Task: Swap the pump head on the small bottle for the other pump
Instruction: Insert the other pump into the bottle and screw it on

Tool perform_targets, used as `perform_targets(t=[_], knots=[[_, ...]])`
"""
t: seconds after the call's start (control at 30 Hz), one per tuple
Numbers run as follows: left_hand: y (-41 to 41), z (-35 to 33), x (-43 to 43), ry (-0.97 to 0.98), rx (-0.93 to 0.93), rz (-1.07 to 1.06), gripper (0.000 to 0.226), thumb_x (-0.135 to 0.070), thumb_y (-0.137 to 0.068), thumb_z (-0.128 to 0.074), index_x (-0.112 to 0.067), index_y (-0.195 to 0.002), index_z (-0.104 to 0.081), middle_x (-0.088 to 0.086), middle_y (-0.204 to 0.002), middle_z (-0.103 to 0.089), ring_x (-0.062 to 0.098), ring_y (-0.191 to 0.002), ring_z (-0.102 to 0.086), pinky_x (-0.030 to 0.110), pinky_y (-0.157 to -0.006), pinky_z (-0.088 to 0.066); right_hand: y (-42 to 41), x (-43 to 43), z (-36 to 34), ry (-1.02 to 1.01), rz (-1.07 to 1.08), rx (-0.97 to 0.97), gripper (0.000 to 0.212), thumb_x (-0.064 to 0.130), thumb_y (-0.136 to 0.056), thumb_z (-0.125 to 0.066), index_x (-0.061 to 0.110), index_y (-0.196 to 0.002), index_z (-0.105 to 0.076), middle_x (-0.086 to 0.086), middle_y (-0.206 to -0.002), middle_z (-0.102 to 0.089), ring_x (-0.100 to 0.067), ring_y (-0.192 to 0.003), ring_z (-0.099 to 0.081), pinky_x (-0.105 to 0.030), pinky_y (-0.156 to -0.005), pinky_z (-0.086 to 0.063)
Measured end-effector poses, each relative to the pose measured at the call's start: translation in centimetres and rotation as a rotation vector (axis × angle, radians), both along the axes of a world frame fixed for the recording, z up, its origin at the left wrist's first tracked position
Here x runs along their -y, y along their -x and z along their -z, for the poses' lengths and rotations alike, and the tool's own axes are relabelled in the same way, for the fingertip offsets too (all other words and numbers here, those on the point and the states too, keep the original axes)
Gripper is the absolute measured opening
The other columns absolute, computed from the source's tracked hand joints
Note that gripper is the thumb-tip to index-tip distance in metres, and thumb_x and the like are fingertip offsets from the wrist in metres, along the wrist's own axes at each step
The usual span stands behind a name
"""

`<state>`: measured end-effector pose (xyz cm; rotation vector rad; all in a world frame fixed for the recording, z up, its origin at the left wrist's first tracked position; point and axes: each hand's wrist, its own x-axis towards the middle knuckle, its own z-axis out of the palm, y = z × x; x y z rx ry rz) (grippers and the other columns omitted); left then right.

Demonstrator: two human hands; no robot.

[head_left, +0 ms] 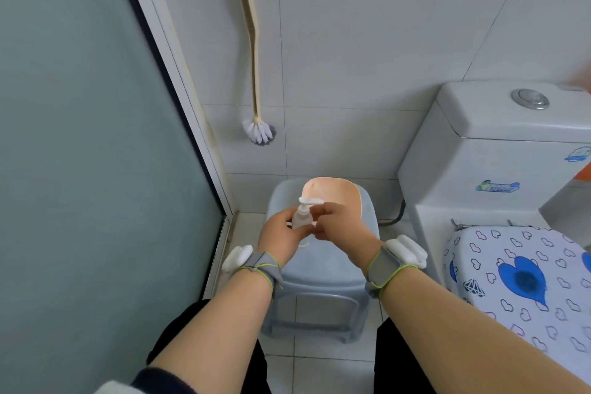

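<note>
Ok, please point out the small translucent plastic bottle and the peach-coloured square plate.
small translucent plastic bottle (301, 220), head view, on its body.
peach-coloured square plate (335, 197), head view, on its bare middle.

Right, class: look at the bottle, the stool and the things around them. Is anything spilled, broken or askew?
Nothing stands out. The small bottle is upright between the left hand and right hand, its pump head on, above the stool. No spill shows.

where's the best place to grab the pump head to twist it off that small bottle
Grip the collar just under the nozzle of the pump head, coming from the right side. The bottle stands upright with the left hand wrapped around its left side, so the right hand has the free side.
</note>
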<state>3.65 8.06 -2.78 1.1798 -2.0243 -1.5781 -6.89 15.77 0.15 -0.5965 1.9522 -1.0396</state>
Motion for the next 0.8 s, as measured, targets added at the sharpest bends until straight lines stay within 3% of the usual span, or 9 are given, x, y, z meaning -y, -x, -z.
perform_targets(t=[0.07,0.23,0.43,0.57,0.8], knots=[[0.2,0.7,0.2,-0.001,0.015,0.03,0.033,-0.011,-0.082,-0.07,-0.018,-0.114,-0.068,0.014,-0.11,-0.072,0.021,-0.083,-0.059,0.039,-0.085,-0.052,0.1,0.3,0.5,-0.011,0.006,0.03,0.038,-0.013,-0.085,-0.041,0.016,-0.087,-0.065,-0.025,-0.115,-0.066,-0.043,-0.106,-0.064,-0.051,-0.098,-0.051],[0.5,1.6,0.7,0.024,0.026,0.064,0.029,-0.011,-0.083,-0.067,-0.029,-0.106,-0.066,0.004,-0.102,-0.07,0.02,-0.088,-0.062,0.03,-0.08,-0.048,0.9,0.8,1.5,-0.056,0.007,0.056,0.044,-0.013,-0.088,-0.038,0.002,-0.12,-0.065,-0.023,-0.12,-0.065,-0.038,-0.112,-0.063,-0.044,-0.099,-0.051],[0.7,2.3,0.9,0.033,0.032,0.039,0.03,-0.012,-0.082,-0.068,-0.036,-0.1,-0.063,-0.002,-0.095,-0.068,0.018,-0.085,-0.061,0.022,-0.069,-0.044,0.8,1.0,2.0,-0.089,-0.022,0.032,0.045,-0.009,-0.089,-0.039,0.007,-0.122,-0.065,-0.02,-0.12,-0.066,-0.036,-0.113,-0.061,-0.045,-0.101,-0.049],[0.8,2.4,1.0,0.019,0.03,0.027,0.033,-0.012,-0.083,-0.069,-0.032,-0.108,-0.066,-0.002,-0.097,-0.068,0.018,-0.084,-0.061,0.016,-0.065,-0.042,0.9,1.0,1.9,-0.081,-0.032,0.005,0.044,-0.01,-0.089,-0.041,0.006,-0.122,-0.066,-0.017,-0.121,-0.066,-0.035,-0.113,-0.061,-0.045,-0.102,-0.048],[0.6,2.2,0.9,-0.011,0.065,0.036,0.038,-0.011,-0.08,-0.072,-0.02,-0.117,-0.065,0.005,-0.109,-0.07,0.023,-0.093,-0.064,0.026,-0.076,-0.047,0.8,1.0,2.3,-0.101,-0.074,-0.062,0.044,-0.001,-0.09,-0.044,0.009,-0.13,-0.06,-0.011,-0.124,-0.064,-0.029,-0.113,-0.059,-0.042,-0.101,-0.049]])
